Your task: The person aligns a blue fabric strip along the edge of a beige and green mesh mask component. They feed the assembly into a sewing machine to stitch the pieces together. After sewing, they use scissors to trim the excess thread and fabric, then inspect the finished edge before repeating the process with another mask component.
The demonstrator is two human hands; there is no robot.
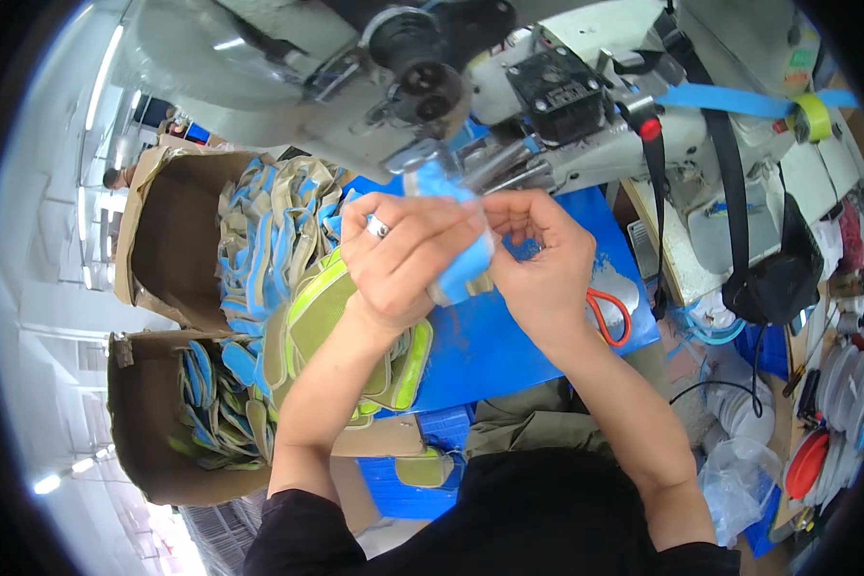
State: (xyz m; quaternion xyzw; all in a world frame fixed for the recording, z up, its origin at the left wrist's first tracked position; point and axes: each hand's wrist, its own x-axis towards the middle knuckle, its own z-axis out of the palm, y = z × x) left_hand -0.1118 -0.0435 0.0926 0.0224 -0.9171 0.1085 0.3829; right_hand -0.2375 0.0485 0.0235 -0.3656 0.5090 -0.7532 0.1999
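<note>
A small blue fabric piece with a pale edge point(467, 271) is held up in front of the sewing machine point(566, 96). My left hand point(401, 252), with a ring on one finger, is closed around it from the left. My right hand point(545, 257) has its fingers curled in a pinch at the right edge of the same piece; the fingertips are partly hidden. Beneath my left wrist lies a heap of khaki pieces with lime-yellow bands point(322, 322) on the blue tabletop point(470, 360).
Scissors with red handles point(626, 322) lie right of my right wrist. Two cardboard boxes point(149, 250) stand at the left, with blue and khaki strips point(278, 230) spilling beside the upper one. A blue tape point(730, 99) runs through a lime-yellow ring at upper right. Reels point(850, 384) stand far right.
</note>
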